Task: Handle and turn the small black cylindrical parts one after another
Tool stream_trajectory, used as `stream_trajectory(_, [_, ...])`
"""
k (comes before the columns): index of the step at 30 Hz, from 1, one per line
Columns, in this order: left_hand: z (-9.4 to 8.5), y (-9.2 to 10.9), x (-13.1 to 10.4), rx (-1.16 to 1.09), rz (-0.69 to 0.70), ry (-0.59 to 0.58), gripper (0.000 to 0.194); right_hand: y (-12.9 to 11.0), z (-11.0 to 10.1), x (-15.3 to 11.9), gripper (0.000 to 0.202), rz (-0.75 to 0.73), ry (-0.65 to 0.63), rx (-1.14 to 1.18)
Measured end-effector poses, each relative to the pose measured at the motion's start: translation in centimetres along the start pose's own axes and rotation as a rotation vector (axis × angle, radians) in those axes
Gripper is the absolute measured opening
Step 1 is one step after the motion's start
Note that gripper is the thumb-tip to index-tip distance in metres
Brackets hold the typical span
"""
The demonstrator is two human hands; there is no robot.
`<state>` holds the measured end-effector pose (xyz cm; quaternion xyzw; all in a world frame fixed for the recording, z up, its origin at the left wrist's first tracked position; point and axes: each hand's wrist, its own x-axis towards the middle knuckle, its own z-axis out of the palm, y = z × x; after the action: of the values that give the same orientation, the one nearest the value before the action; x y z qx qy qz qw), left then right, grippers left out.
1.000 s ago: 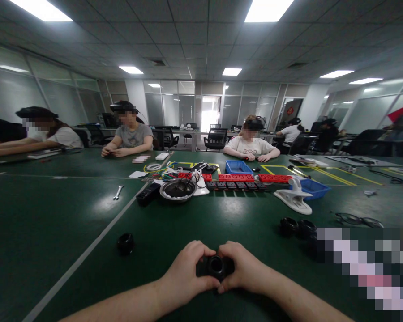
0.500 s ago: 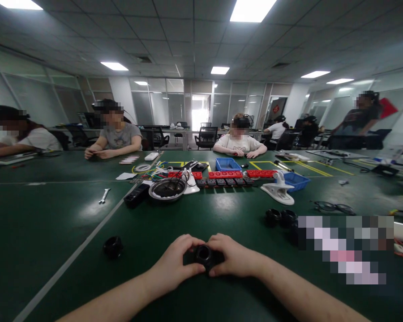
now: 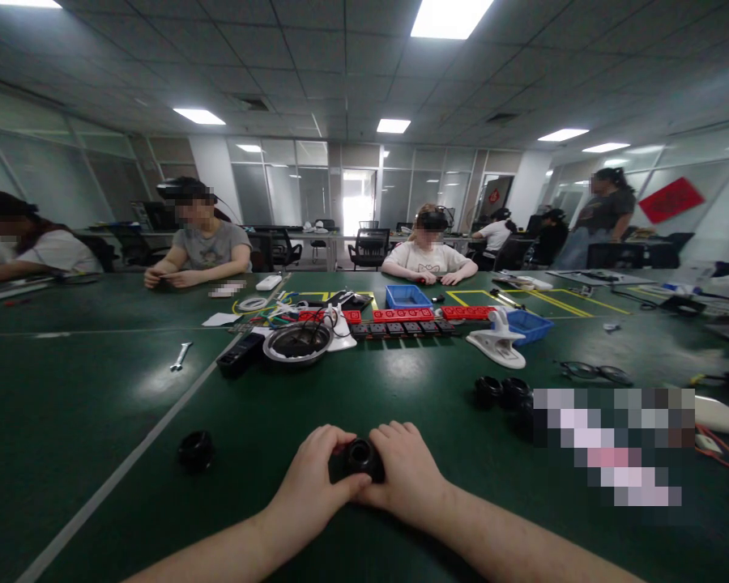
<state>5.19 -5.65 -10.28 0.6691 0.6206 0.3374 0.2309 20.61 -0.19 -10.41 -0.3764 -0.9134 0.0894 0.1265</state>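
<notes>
A round black part (image 3: 360,458) with a hole in its top is held between my two hands, low in the middle of the view. My left hand (image 3: 321,474) grips its left side, thumb at the front and fingers behind. Around its right side my right hand (image 3: 404,470) is wrapped, hiding part of it. A similar black ring-shaped part (image 3: 195,450) lies by itself to the left. More black parts (image 3: 488,391) stand in a group on the right, beside a blurred-out patch.
On the green table (image 3: 127,389) lie a wrench (image 3: 181,356), a round metal pan (image 3: 297,343), red socket strips (image 3: 402,314), blue baskets (image 3: 527,325), a white clip base (image 3: 498,340) and glasses (image 3: 592,372). Several people sit beyond; one stands at the right.
My right hand has closed further round the black part, its fingers now nearer together. The whole view has shifted slightly. The standing person at the right has moved left, showing more of a red sheet.
</notes>
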Motion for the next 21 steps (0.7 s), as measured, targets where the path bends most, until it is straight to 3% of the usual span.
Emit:
stream_trajectory(4, [-0.8,-0.1,0.3,-0.1,0.072,-0.139,0.031,1.5,-1.0,0.5,0.052,-0.159,-0.141,0.228])
stream_trajectory(8, [-1.1,-0.1,0.4,-0.154,0.084,-0.224,0.035,2.9,-1.7,1.1,0.036,-0.263,-0.276,0.358])
stream_trajectory(11, [-0.6,0.0,0.2,-0.133,0.051,-0.171,0.034,2.8,-1.3,1.2,0.037,-0.163,-0.25,0.345])
stream_trajectory(15, [0.3,0.1,-0.1,-0.053,-0.003,-0.037,0.034,1.3,0.0,0.9,0.05,0.014,-0.134,0.147])
stream_trajectory(18, [0.5,0.0,-0.3,-0.035,-0.015,0.011,0.034,0.5,0.5,0.7,0.049,0.008,-0.022,0.0])
stream_trajectory(21, [0.1,-0.2,-0.2,-0.048,0.012,-0.017,0.033,0.8,0.3,0.7,0.057,-0.051,-0.022,0.044])
